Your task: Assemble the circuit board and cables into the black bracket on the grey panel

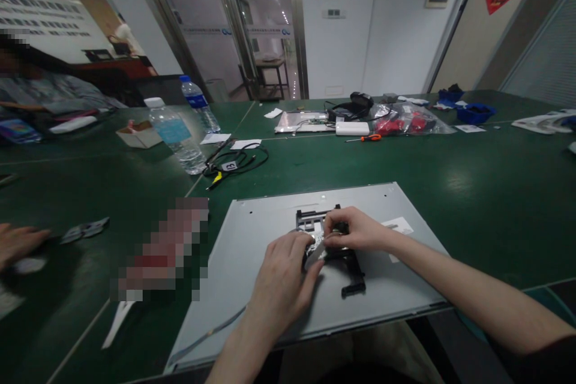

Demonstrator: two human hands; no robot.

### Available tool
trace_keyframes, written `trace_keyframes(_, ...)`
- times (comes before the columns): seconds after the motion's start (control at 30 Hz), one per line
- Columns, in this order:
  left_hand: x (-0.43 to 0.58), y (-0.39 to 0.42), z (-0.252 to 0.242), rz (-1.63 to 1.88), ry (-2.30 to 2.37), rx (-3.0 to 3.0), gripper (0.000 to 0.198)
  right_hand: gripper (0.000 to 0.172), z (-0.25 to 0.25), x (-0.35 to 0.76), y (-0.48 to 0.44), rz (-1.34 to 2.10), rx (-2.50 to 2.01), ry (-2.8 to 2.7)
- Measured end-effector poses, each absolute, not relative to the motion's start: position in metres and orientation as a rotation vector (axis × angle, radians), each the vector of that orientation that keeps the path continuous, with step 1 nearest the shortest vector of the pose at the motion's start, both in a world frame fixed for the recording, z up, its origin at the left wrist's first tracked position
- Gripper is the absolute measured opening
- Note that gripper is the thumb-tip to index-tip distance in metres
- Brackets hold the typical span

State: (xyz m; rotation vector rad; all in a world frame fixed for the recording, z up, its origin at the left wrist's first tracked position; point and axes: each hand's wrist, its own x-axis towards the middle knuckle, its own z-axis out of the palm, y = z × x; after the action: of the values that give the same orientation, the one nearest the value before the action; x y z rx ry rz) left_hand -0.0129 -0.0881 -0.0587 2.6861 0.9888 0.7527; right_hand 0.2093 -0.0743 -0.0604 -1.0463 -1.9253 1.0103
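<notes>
A large pale grey panel [270, 216] lies flat on the green table, with a black bracket-like frame [353, 276] at its middle. My left hand [288, 270] rests at the left side of the frame, its thumb and fingers curved around a small light grey piece [315, 256]. From the right, my right hand [353, 229] reaches over the frame with its fingers pinched at the upper end of that piece. A white label [398, 228] is on the panel under my right forearm. A grey flat cable [211, 331] runs from the panel's lower left corner toward my left wrist.
Two water bottles [177, 138], black cables [238, 162] and a small box [139, 134] stand or lie at the back left. An orange screwdriver [370, 138] and plastic bags [411, 120] lie farther back. Another person's hand [20, 243] is at the left edge.
</notes>
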Motion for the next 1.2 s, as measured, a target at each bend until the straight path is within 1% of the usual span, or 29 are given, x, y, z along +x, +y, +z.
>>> trace_keyframes(0.07, -0.014, -0.088, -0.058, 0.749, 0.973, 2.695, 0.022, 0.009, -0.062, 0.209, -0.074, 0.979, -1.028, -1.957)
trace_keyframes(0.2, -0.016, -0.087, -0.057, 0.746, 0.920, 2.741, 0.007, 0.013, -0.064, 0.207, -0.073, 0.942, -0.978, -1.992)
trace_keyframes(0.37, -0.016, -0.088, -0.054, 0.759, 0.883, 2.770, 0.011, 0.010, -0.065, 0.206, -0.071, 0.970, -0.977, -1.973)
trace_keyframes(0.7, -0.015, -0.089, -0.053, 0.691, 0.770, 2.782, 0.009, 0.008, -0.063, 0.205, -0.070, 0.931, -1.059, -1.956)
trace_keyframes(0.87, -0.015, -0.090, -0.053, 0.627, 0.791, 2.783, 0.008, 0.007, -0.063, 0.201, -0.072, 0.769, -1.058, -2.059)
trace_keyframes(1.0, -0.015, -0.091, -0.054, 0.584, 0.834, 2.762, 0.006, 0.009, -0.064, 0.199, -0.074, 0.617, -1.096, -2.056)
trace_keyframes(1.07, -0.015, -0.091, -0.055, 0.586, 0.852, 2.744, 0.009, 0.011, -0.065, 0.197, -0.074, 0.591, -1.130, -2.033)
trace_keyframes(1.2, -0.014, -0.091, -0.056, 0.641, 0.885, 2.722, 0.024, 0.013, -0.067, 0.196, -0.073, 0.580, -1.188, -2.021)
